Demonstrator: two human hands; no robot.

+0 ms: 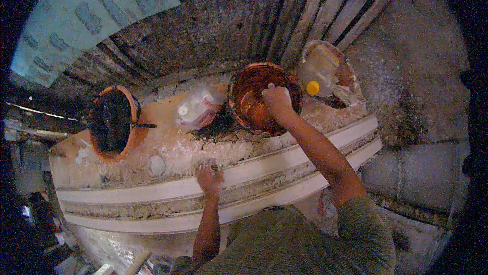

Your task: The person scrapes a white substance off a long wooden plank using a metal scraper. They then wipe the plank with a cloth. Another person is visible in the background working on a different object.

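My right hand [278, 103] reaches over an orange-brown bucket [235, 79] with stained inner walls, its fingers curled. A small pale bit shows at the fingertips, but what they grip cannot be made out. Beneath this hand the bucket holds something reddish-brown. At the front of the work surface, my left hand [209, 181] is bent around something small and see-through, too blurred to name. Just beyond it lies a clear plastic container [199, 110] with a white cap, left of the bucket.
On the left stands an orange bucket [133, 135] with a dark inside. Right of the middle bucket, a clear bottle with a yellow cap [312, 88] rests on another container [351, 74]. Two long white mouldings [152, 179] run along the front. Upright boards [310, 16] lean behind.
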